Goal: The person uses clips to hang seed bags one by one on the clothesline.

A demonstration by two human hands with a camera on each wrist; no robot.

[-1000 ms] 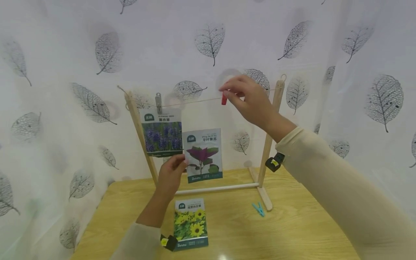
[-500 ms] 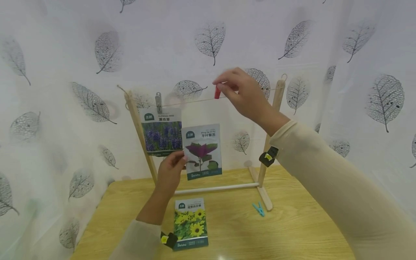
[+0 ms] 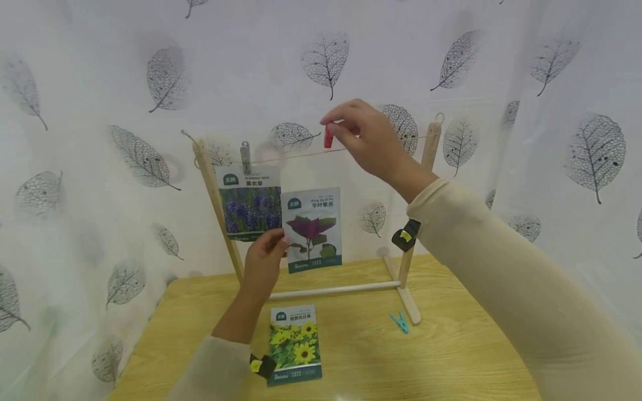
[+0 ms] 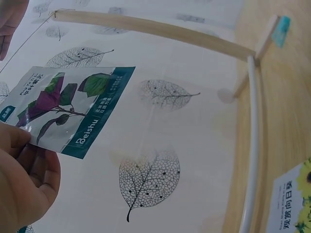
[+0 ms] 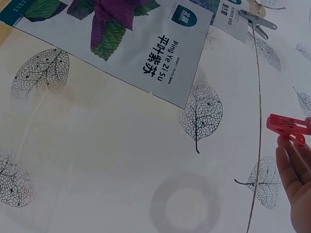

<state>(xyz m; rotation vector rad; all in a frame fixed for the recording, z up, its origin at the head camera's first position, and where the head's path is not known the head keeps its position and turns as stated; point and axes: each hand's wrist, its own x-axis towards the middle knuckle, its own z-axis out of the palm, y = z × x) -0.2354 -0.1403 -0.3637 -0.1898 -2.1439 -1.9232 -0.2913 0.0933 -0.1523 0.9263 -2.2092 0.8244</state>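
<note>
My left hand point(image 3: 264, 259) pinches the lower left edge of a seed packet point(image 3: 312, 231) with a purple-leaved plant on it, held upright below the string point(image 3: 296, 155). Up near the string, my right hand point(image 3: 371, 136) pinches a red clothespin point(image 3: 328, 136) between thumb and fingers. In the right wrist view the red clothespin point(image 5: 287, 127) is beside the string and apart from it. A lavender seed packet point(image 3: 251, 209) hangs at the left from a grey clothespin point(image 3: 245, 158) on the string, partly behind the held packet's edge.
The string runs between two wooden posts point(image 3: 430, 150) joined low down by a white bar point(image 3: 336, 291). A sunflower seed packet point(image 3: 295, 345) lies on the wooden table point(image 3: 381, 362). A blue clothespin point(image 3: 399, 322) lies beside the right foot. Behind hangs a leaf-printed curtain point(image 3: 241, 72).
My right hand has moved left and up with the red clothespin. The held packet has risen slightly in my left hand.
</note>
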